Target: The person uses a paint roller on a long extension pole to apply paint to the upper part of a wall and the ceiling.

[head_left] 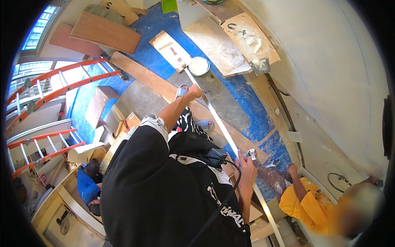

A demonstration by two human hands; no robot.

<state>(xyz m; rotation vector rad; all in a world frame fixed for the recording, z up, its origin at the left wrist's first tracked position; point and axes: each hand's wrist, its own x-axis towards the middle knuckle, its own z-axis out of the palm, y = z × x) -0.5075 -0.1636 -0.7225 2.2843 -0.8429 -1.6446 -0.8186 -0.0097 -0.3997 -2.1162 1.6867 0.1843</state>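
Observation:
My left hand (196, 92) grips a long, straight pale strip (218, 123) near its upper part. My right hand (246, 168) holds the same strip lower down; it runs diagonally from beside the round bucket of white material (198, 66) past my body to the lower edge. The strip's far end lies at a pale rectangular board (164, 43) with white material and a small brown-handled tool on it. Under the strip lies a long plywood plank (135, 74) on the floor, near my sandalled feet.
Orange ladders (61, 86) stand at the left. Plywood sheets (105, 33) are stacked upper left. A cluttered bench (214, 47) lines the right wall. A co-worker in yellow (300, 201) is low at the right, another in blue (87, 187) at lower left. Blue sheeting (247, 115) covers parts of the floor.

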